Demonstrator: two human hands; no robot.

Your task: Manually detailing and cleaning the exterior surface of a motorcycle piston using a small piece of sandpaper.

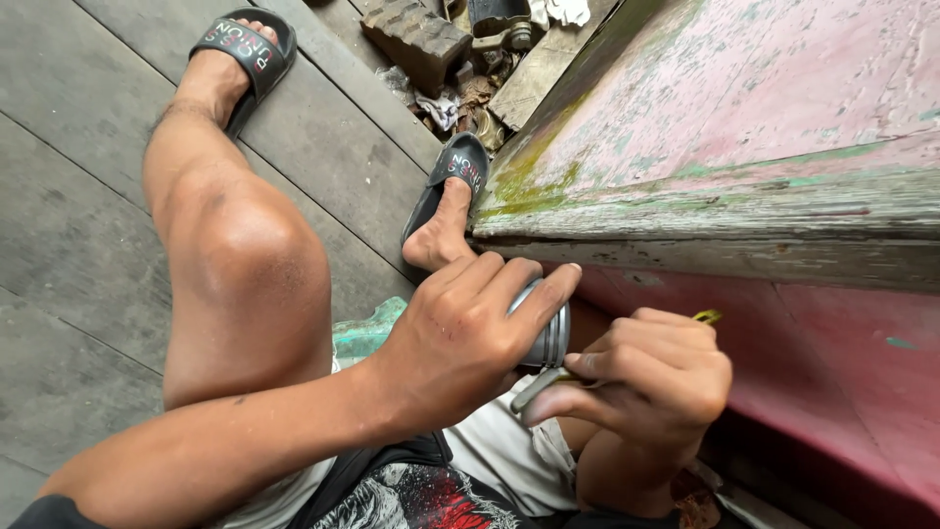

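Left hand [460, 338] wraps a grooved metal cylinder [548, 328], frame centre. Right hand [651, 377], at 3 o'clock of it, is closed on a thin yellow-handled tool [707, 316], tip at the cylinder's lower edge. Pink weathered plank [744, 137] at 1 o'clock.
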